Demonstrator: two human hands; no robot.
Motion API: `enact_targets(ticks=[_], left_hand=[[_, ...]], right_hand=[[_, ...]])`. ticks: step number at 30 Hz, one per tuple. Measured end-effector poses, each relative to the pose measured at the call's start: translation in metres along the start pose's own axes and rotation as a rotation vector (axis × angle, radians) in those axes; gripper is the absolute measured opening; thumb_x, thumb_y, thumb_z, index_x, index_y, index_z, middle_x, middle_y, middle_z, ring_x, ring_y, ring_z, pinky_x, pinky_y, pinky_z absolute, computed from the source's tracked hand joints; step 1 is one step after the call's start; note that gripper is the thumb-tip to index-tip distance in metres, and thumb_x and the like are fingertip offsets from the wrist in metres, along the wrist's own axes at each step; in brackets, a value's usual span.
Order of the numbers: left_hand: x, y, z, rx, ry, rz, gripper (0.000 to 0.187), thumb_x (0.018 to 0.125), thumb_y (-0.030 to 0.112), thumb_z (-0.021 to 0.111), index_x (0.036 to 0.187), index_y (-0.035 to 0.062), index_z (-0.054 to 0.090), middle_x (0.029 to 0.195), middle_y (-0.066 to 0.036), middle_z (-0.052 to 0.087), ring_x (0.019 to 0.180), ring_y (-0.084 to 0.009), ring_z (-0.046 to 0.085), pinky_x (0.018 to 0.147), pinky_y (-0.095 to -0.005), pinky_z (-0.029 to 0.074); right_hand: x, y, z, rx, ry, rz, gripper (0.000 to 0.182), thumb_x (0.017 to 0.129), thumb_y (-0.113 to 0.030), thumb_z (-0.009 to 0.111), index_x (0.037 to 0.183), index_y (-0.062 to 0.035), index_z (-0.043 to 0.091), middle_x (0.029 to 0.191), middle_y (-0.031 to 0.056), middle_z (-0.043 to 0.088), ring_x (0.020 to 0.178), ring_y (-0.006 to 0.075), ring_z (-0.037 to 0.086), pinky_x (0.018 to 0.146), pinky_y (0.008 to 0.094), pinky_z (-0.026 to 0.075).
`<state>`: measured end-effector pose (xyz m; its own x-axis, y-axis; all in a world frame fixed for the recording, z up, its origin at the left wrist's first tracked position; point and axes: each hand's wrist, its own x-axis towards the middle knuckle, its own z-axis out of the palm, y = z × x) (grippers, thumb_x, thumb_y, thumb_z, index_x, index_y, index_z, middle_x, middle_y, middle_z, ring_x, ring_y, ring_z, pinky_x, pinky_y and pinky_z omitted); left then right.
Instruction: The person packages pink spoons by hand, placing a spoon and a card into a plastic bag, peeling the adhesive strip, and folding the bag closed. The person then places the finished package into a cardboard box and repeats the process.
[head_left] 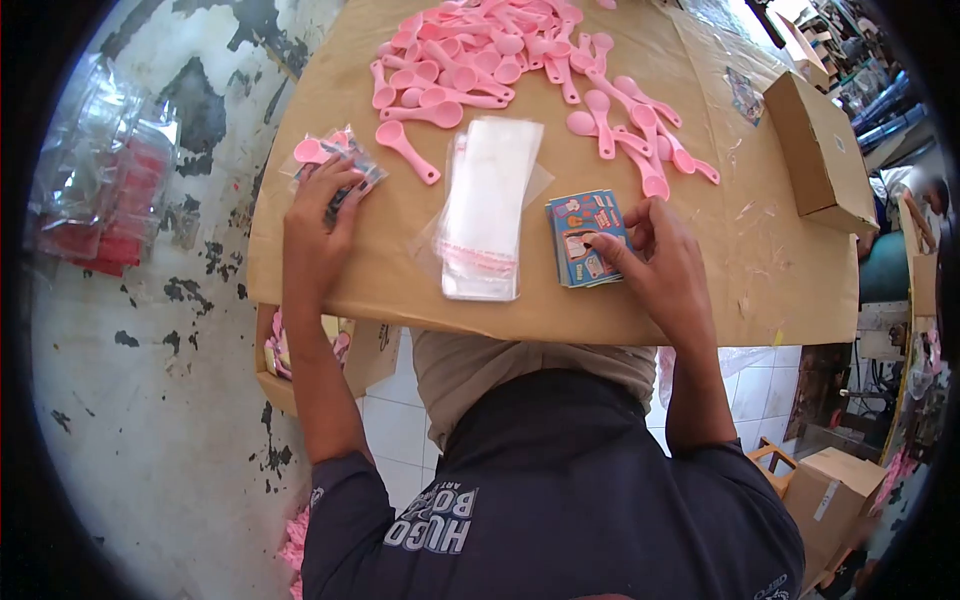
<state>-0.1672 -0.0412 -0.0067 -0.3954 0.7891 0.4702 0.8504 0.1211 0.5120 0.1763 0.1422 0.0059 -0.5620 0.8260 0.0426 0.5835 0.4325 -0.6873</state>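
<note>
My left hand (pixel 325 205) is at the table's left edge, its fingers curled over a clear packet (pixel 370 172) with pink measuring spoons and something dark inside. Part of the packet is hidden under the fingers. My right hand (pixel 668 262) grips the right side of a stack of printed cards (pixel 583 243), thumb on the top card and fingers curled at the edge. Between the hands lies a pile of clear plastic bags (pixel 487 210). One loose pink measuring spoon (pixel 408 150) rests just beyond the packet.
A large heap of pink measuring spoons (pixel 470 55) covers the far part of the table (pixel 780 280), with more spoons (pixel 645 125) trailing right. A cardboard box (pixel 822 150) stands at the right edge. Below the left edge sits an open carton (pixel 375 362). Plastic packs (pixel 105 190) lie far left.
</note>
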Motion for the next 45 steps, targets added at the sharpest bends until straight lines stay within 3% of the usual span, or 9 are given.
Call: enact_targets(ticks=[3,5,11,17,23,29,33,38,45], left_hand=[[0.005,0.014,-0.005,0.087,0.018,0.107,0.021,0.094,0.013,0.070,0.109,-0.0003,0.070,0.126,-0.020,0.070,0.124,-0.0356,0.063,0.115,-0.0453,0.041],[0.003,0.044,0.005,-0.186,0.088,-0.033,0.021,0.096,0.016,0.071,0.108,-0.0011,0.070,0.114,-0.017,0.072,0.111,-0.0283,0.068,0.100,-0.0378,0.050],[0.007,0.084,0.046,-0.046,-0.181,-0.294,0.023,0.089,0.019,0.080,0.093,-0.0009,0.069,0.086,-0.007,0.067,0.077,-0.0141,0.060,0.070,-0.0318,0.049],[0.008,0.082,0.053,-0.272,-0.168,-0.490,0.025,0.088,0.019,0.082,0.090,-0.0024,0.069,0.074,-0.003,0.065,0.067,-0.0097,0.055,0.062,-0.0290,0.046],[0.002,0.080,0.053,-0.385,-0.044,-0.492,0.018,0.095,0.011,0.074,0.101,-0.0058,0.072,0.076,-0.005,0.066,0.065,-0.0096,0.056,0.062,-0.0278,0.047],[-0.006,0.076,0.057,-0.347,0.191,-0.310,0.019,0.097,0.013,0.073,0.102,-0.0057,0.073,0.086,-0.003,0.068,0.071,-0.0074,0.053,0.063,-0.0250,0.043],[-0.017,0.064,0.065,-0.530,0.344,-0.337,0.018,0.100,0.013,0.070,0.110,-0.0023,0.071,0.091,-0.005,0.069,0.075,-0.0076,0.055,0.067,-0.0237,0.045],[-0.022,0.088,0.059,-1.436,0.243,-0.515,0.024,0.102,0.012,0.066,0.124,0.0038,0.060,0.120,-0.018,0.072,0.096,-0.0197,0.073,0.081,-0.0286,0.058],[-0.021,0.126,0.056,-1.553,0.336,-0.605,0.026,0.102,0.016,0.068,0.124,0.0037,0.064,0.125,-0.018,0.071,0.108,-0.0279,0.073,0.087,-0.0316,0.059]], right_hand=[[0.005,0.006,0.001,0.141,0.002,-0.023,0.044,0.086,-0.038,0.084,0.094,-0.0023,0.060,0.074,0.0084,0.063,0.067,0.0203,0.059,0.063,0.0360,0.048],[0.007,0.008,0.000,0.214,-0.012,-0.027,0.041,0.087,-0.035,0.085,0.092,-0.0017,0.061,0.072,0.0075,0.063,0.065,0.0176,0.059,0.061,0.0338,0.047],[0.016,0.014,0.004,0.380,-0.047,0.037,0.035,0.091,-0.028,0.082,0.086,0.0010,0.063,0.068,0.0041,0.064,0.063,0.0095,0.057,0.057,0.0301,0.045],[0.016,0.018,0.003,0.383,-0.008,0.025,0.028,0.098,-0.023,0.074,0.090,0.0026,0.066,0.065,0.0026,0.062,0.060,0.0084,0.054,0.055,0.0282,0.044],[0.021,0.021,0.008,0.602,0.271,-0.114,0.021,0.108,-0.018,0.060,0.096,-0.0006,0.063,0.083,-0.0017,0.062,0.076,0.0040,0.053,0.065,0.0247,0.045],[0.014,0.016,0.005,0.818,0.186,-0.094,0.019,0.111,-0.019,0.052,0.101,-0.0048,0.059,0.084,-0.0032,0.060,0.070,0.0004,0.047,0.058,0.0200,0.039],[0.007,-0.001,0.005,0.896,0.120,-0.081,0.015,0.110,-0.017,0.054,0.103,-0.0058,0.059,0.085,-0.0034,0.061,0.066,-0.0006,0.045,0.054,0.0180,0.037],[-0.007,-0.020,0.009,0.884,-0.076,-0.059,0.015,0.105,-0.012,0.063,0.115,-0.0015,0.062,0.085,-0.0017,0.065,0.060,0.0017,0.052,0.052,0.0185,0.041],[-0.010,-0.026,0.022,0.662,-0.110,-0.182,0.016,0.101,-0.013,0.069,0.111,-0.0003,0.068,0.078,0.0008,0.067,0.061,0.0032,0.055,0.053,0.0219,0.042]])
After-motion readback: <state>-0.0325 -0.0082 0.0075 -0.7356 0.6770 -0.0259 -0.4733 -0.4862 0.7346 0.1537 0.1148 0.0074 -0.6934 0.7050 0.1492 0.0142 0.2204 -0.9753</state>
